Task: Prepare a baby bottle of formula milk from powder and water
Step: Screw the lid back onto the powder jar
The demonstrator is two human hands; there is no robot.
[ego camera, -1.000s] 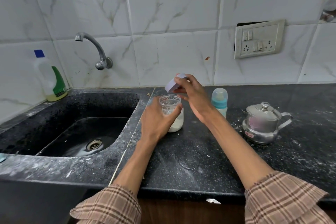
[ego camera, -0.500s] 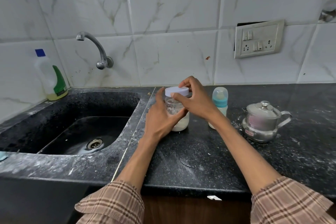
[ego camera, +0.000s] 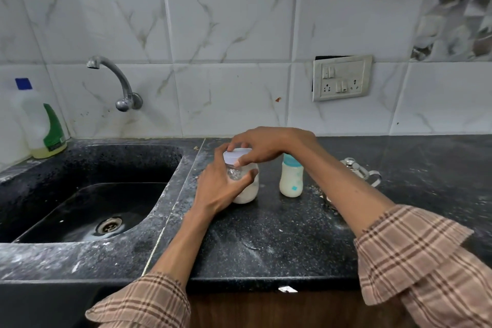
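A clear jar [ego camera: 249, 189] with white powder in its bottom stands on the black counter [ego camera: 266, 234]. My left hand [ego camera: 221, 186] grips the jar's body from the left. My right hand [ego camera: 266, 146] comes from above and grips the pale lavender lid [ego camera: 235, 156] sitting on the jar's mouth. Just right of the jar stands a baby bottle [ego camera: 291, 180] full of white milk, with a teal collar and a clear cap. My right forearm passes behind and above the bottle.
A steel kettle [ego camera: 359, 170] is partly hidden behind my right forearm. A black sink [ego camera: 87, 194] with a wall tap [ego camera: 117, 82] lies to the left, and a dish-soap bottle [ego camera: 40, 125] stands at its far corner. White powder dusts the counter. A socket plate [ego camera: 342, 78] is on the wall.
My right hand brought the lid down from above the open jar and set it on the mouth. My fingers have since shifted round the lid. The left hand kept hold of the jar.
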